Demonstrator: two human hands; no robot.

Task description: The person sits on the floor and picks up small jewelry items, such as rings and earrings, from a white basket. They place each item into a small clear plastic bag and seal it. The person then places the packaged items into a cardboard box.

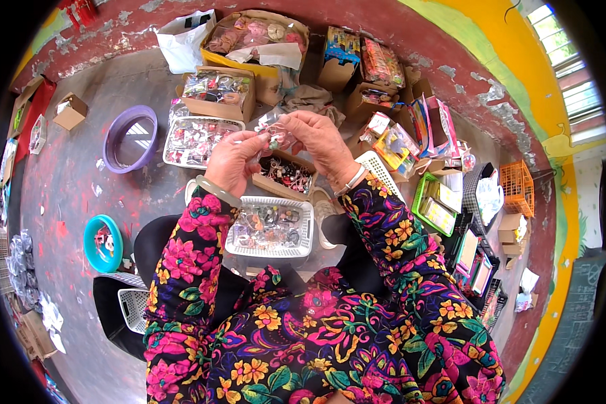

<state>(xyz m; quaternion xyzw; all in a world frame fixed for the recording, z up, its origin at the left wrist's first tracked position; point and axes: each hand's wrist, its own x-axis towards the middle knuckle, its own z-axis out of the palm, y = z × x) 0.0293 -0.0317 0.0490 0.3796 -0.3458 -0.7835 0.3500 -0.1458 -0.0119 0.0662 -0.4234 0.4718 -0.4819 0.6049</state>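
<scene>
My left hand [232, 161] and my right hand [322, 138] are raised together, both pinching a small clear plastic packet [274, 135] with a little coloured trinket inside. Both sleeves are black with bright flowers, and a pale green bangle sits on my left wrist. Right below the hands rests a white plastic basket [304, 229] filled with several packed trinkets. Just beyond it lies a shallow cardboard box [262, 183] of small dark and pink items.
A white tray [170, 145] of packets, a purple basket [118, 135] and a teal bowl [91, 242] lie on the grey floor at left. Cardboard boxes [215, 108] of goods line the red wall. Green [421, 202] and orange [518, 185] baskets stand at right.
</scene>
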